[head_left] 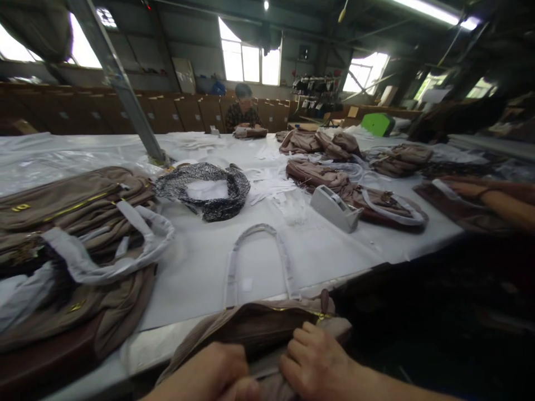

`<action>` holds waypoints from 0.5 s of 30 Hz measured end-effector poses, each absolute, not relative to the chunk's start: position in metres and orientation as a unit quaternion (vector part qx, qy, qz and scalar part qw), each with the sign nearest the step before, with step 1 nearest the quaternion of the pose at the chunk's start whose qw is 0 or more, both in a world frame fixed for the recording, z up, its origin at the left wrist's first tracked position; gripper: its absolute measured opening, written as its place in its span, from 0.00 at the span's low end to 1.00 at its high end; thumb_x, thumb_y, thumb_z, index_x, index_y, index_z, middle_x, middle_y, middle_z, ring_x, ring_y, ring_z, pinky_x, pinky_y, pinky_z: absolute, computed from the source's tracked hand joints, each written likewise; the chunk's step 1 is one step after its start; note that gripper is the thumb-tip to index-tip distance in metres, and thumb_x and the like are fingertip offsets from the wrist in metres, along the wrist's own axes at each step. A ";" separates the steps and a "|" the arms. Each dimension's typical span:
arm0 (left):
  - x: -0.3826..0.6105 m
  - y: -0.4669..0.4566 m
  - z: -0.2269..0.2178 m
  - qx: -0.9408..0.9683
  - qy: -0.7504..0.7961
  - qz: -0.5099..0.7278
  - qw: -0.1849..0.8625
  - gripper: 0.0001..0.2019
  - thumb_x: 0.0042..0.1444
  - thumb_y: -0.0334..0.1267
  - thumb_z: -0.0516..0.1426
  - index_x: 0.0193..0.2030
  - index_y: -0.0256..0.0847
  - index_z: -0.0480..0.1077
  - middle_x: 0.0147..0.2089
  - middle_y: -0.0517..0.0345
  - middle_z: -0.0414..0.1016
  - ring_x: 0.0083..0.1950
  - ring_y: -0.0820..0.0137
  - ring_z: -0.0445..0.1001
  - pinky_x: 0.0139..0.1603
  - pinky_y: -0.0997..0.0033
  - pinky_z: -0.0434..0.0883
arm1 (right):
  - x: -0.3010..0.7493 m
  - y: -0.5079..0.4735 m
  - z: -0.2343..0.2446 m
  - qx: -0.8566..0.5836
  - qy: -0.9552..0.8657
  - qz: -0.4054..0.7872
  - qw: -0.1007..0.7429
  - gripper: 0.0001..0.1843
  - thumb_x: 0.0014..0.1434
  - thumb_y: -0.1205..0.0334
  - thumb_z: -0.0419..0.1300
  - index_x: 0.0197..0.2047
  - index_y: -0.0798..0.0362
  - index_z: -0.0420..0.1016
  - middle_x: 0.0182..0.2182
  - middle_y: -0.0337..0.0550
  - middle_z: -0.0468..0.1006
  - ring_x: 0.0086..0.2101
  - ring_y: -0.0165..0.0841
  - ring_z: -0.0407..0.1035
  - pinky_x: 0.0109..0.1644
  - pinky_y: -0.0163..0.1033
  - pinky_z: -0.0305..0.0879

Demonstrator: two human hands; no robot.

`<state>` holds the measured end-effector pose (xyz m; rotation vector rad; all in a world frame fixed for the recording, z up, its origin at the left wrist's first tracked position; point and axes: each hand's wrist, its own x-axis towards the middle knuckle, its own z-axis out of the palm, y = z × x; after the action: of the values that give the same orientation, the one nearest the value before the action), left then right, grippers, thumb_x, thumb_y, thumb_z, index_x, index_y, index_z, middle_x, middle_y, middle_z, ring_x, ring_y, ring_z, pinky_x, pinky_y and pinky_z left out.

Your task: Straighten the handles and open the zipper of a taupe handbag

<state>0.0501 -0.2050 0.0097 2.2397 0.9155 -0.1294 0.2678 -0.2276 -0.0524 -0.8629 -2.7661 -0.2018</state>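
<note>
A brown fabric handbag (200, 334) lies at the table's near edge, its gold zipper open along the top. Its handle (288, 267), wrapped in white, stands up in an arch over the tabletop. My left hand (213, 367) is closed at the bag's near side, the fingers curled and partly hidden. With bent fingers, my right hand (311, 356) grips the near edge of the bag's opening, close to the zipper's end. A dark leather-like tab (325, 301) sticks up there. The inside of the bag is dark and shows no contents.
Stacked brown bags (75, 206) fill the table's left side. A black-and-white knitted piece (209, 195), a grey tape dispenser (336, 209) and more bags (321, 145) lie beyond. At right, a co-worker's hand (463, 188) rests on another bag. A slanted metal post (121, 83) stands at left.
</note>
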 end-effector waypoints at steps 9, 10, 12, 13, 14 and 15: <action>0.090 -0.170 -0.045 0.916 0.397 0.018 0.050 0.34 0.55 0.27 0.51 0.66 0.50 0.44 0.52 0.50 0.64 0.50 0.59 0.64 0.51 0.57 0.64 | 0.279 -0.234 -0.050 -0.264 -0.945 -0.069 0.179 0.13 0.56 0.73 0.47 0.24 0.55 0.66 0.18 0.41 0.66 0.21 0.32 0.56 0.27 0.41 0.48; 0.093 -0.167 -0.047 0.914 0.405 0.015 0.016 0.32 0.56 0.25 0.48 0.66 0.49 0.45 0.51 0.49 0.64 0.49 0.59 0.65 0.49 0.56 0.64 | 0.279 -0.235 -0.049 -0.264 -0.945 -0.067 0.179 0.13 0.56 0.73 0.47 0.24 0.56 0.67 0.18 0.41 0.66 0.21 0.32 0.57 0.27 0.41 0.49; 0.095 -0.159 -0.044 0.905 0.424 0.009 -0.022 0.23 0.57 0.24 0.46 0.59 0.43 0.58 0.49 0.46 0.64 0.48 0.58 0.65 0.48 0.55 0.64 | 0.280 -0.235 -0.046 -0.259 -0.949 -0.059 0.169 0.13 0.57 0.72 0.48 0.24 0.56 0.67 0.18 0.41 0.67 0.22 0.32 0.57 0.27 0.41 0.50; 0.095 -0.155 -0.040 0.902 0.430 0.000 -0.017 0.18 0.57 0.25 0.46 0.52 0.40 0.64 0.48 0.45 0.65 0.48 0.58 0.65 0.47 0.56 0.63 | 0.281 -0.235 -0.044 -0.255 -0.952 -0.054 0.161 0.13 0.57 0.72 0.48 0.25 0.56 0.67 0.19 0.41 0.67 0.22 0.32 0.57 0.27 0.41 0.50; 0.094 -0.150 -0.035 0.901 0.434 -0.013 0.010 0.13 0.56 0.26 0.47 0.44 0.39 0.67 0.45 0.46 0.67 0.46 0.58 0.66 0.45 0.58 0.64 | 0.282 -0.234 -0.041 -0.253 -0.954 -0.046 0.153 0.13 0.58 0.72 0.48 0.25 0.55 0.67 0.19 0.41 0.67 0.22 0.32 0.57 0.28 0.41 0.51; 0.091 -0.146 -0.028 0.898 0.436 -0.028 0.056 0.09 0.55 0.27 0.48 0.38 0.39 0.67 0.41 0.48 0.69 0.42 0.60 0.67 0.42 0.62 0.64 | 0.283 -0.234 -0.037 -0.252 -0.956 -0.038 0.148 0.13 0.59 0.72 0.47 0.25 0.55 0.67 0.19 0.41 0.67 0.23 0.33 0.57 0.28 0.41 0.51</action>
<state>0.0907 -0.1460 -0.0279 2.7231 1.3240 -0.0850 0.2829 -0.2343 -0.0368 -0.7250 -2.7477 -0.1097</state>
